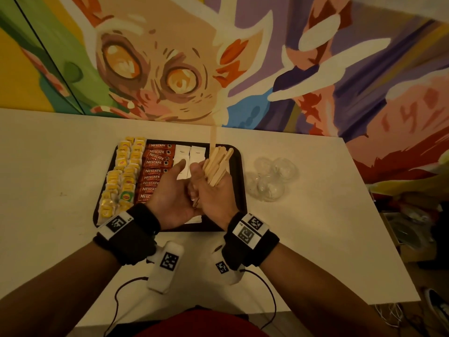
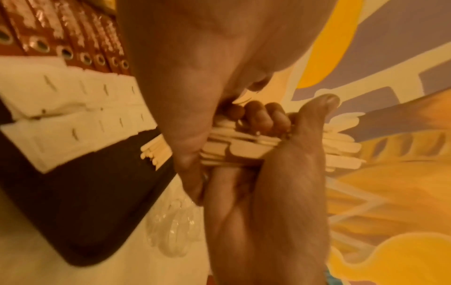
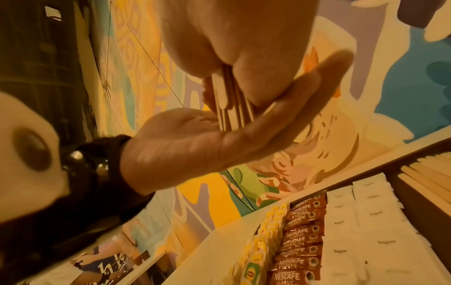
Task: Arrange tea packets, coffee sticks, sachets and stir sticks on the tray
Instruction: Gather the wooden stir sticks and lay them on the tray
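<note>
1. Head view: I see a dark tray (image 1: 237, 161) on the white table (image 1: 315, 215). Yellow tea packets (image 1: 124, 171) fill its left column, red coffee sticks (image 1: 155, 171) lie just right of them, and white sugar sachets (image 1: 190, 152) sit right of those.
2. Head view: My right hand (image 1: 211, 188) is curled round a bundle of wooden stir sticks (image 1: 218, 164) above the tray's right part. My left hand (image 1: 170, 190) lies flat, fingers straight, against the bundle's near end.
3. Head view: Clear plastic cups (image 1: 272, 178) stand on the table, right of the tray.
4. Left wrist view: The right hand's fingers (image 2: 258, 115) wrap the stir sticks (image 2: 234, 148). The left hand (image 2: 195, 67) presses the bundle. More sticks (image 2: 153, 154) lie on the tray (image 2: 85, 192) beyond.
5. Right wrist view: The left hand (image 3: 219, 142) is spread flat under the stick ends (image 3: 231, 108). Below lie the coffee sticks (image 3: 300, 237), the sachets (image 3: 366, 231) and the tea packets (image 3: 263, 237).
</note>
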`<state>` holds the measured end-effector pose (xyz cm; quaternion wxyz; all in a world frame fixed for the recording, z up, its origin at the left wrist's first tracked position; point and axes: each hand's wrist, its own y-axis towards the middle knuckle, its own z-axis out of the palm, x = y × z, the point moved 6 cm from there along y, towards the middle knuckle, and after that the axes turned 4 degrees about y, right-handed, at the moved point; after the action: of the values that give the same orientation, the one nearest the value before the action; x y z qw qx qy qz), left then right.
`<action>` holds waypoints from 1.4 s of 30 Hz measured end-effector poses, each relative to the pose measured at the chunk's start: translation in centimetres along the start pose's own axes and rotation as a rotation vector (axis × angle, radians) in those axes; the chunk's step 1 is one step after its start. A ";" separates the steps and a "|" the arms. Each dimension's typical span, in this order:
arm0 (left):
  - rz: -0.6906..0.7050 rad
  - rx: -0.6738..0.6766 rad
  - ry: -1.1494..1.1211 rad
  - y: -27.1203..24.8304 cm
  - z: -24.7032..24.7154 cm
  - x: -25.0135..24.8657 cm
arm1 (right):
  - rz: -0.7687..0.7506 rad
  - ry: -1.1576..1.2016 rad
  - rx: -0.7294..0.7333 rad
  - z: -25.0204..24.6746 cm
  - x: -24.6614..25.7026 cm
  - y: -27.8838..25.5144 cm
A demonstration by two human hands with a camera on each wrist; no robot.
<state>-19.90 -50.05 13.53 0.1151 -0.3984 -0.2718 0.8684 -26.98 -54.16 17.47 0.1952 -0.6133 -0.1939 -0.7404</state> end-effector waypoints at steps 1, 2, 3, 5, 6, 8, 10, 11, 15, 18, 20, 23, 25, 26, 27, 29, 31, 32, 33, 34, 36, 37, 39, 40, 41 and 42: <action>-0.008 0.002 0.015 0.0 -0.3 -0.1 | 0.012 -0.006 0.006 0.0 0.0 0.0; -0.007 0.001 0.017 0.1 -0.7 -0.2 | 0.026 -0.010 0.012 0.0 -0.2 0.0; -0.003 -0.008 0.006 0.1 -0.9 -0.3 | 0.036 -0.015 0.020 0.1 -0.3 -0.1; 0.009 -0.001 -0.024 -0.3 -0.9 -0.4 | 0.046 -0.042 0.031 0.4 -0.9 -0.2; 0.018 0.013 -0.041 -0.4 -0.7 -0.4 | 0.050 -0.062 0.031 0.5 -1.1 -0.3; 0.019 0.044 -0.070 -0.5 -0.6 -0.4 | 0.065 -0.042 0.038 0.8 -1.3 -0.2; 0.020 0.027 -0.021 -0.5 -1.3 -1.0 | 0.081 -0.002 0.055 0.7 -1.3 -0.1; 0.047 0.003 0.048 -0.7 -1.7 -1.6 | 0.090 -0.013 0.068 0.7 -1.4 -0.1; 0.272 -0.018 0.244 -2.1 -1.8 -6.0 | 0.112 -0.270 0.121 0.0 -2.6 -0.5; 0.440 -0.052 0.380 -3.0 -1.2 -8.9 | 0.142 -0.487 0.194 0.0 -3.4 -0.6; 0.499 -0.098 0.683 -3.0 -0.4 -9.0 | 0.115 -0.609 0.267 0.5 -3.6 -0.4; 0.435 -0.063 1.177 -1.9 0.2 -6.1 | 0.082 -0.727 0.375 1.5 -4.0 0.2; 0.411 -0.046 1.267 -1.2 -0.2 -4.9 | 0.079 -0.768 0.417 1.8 -4.3 0.5; 0.414 -0.055 1.255 -1.1 -0.5 -4.9 | 0.076 -0.806 0.433 1.9 -4.4 0.4; 0.421 -0.076 1.225 -1.1 -0.8 -5.1 | 0.073 -0.844 0.446 2.0 -4.5 0.4; 0.456 -0.134 1.192 -1.1 -1.0 -5.3 | 0.094 -0.884 0.461 2.1 -4.9 0.5; 0.490 -0.157 1.258 -1.3 -0.7 -5.0 | 0.092 -0.896 0.476 2.7 -5.1 0.7; 0.484 -0.146 1.312 -1.2 -0.6 -4.7 | 0.081 -0.894 0.481 2.9 -5.0 0.7; 0.461 -0.128 1.339 -1.0 -0.6 -4.4 | 0.069 -0.874 0.483 3.1 -4.8 0.8; 0.427 -0.107 1.315 -0.9 -0.7 -4.2 | 0.068 -0.840 0.495 3.2 -4.7 0.7; 0.356 -0.095 1.064 -0.9 -1.5 -4.3 | 0.089 -0.768 0.513 3.3 -4.3 0.5; 0.319 -0.105 0.859 -0.9 -2.2 -4.3 | 0.101 -0.734 0.495 3.3 -3.9 0.4; 0.232 -0.109 0.460 -0.6 -3.6 -3.4 | 0.142 -0.569 0.398 2.9 -3.1 0.6; 0.181 -0.110 0.335 -0.4 -4.2 -2.5 | 0.181 -0.429 0.325 2.7 -2.7 0.8; 0.121 -0.105 0.259 -0.3 -4.5 -1.5 | 0.206 -0.321 0.253 2.4 -2.0 1.0; 0.051 -0.094 0.215 0.0 -4.8 -0.4 | 0.187 -0.265 0.183 2.1 -1.2 1.3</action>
<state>-16.01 -48.34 11.21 0.1026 -0.5010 -0.2883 0.8096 -24.31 -54.08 16.72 0.2911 -0.7004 -0.2268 -0.6110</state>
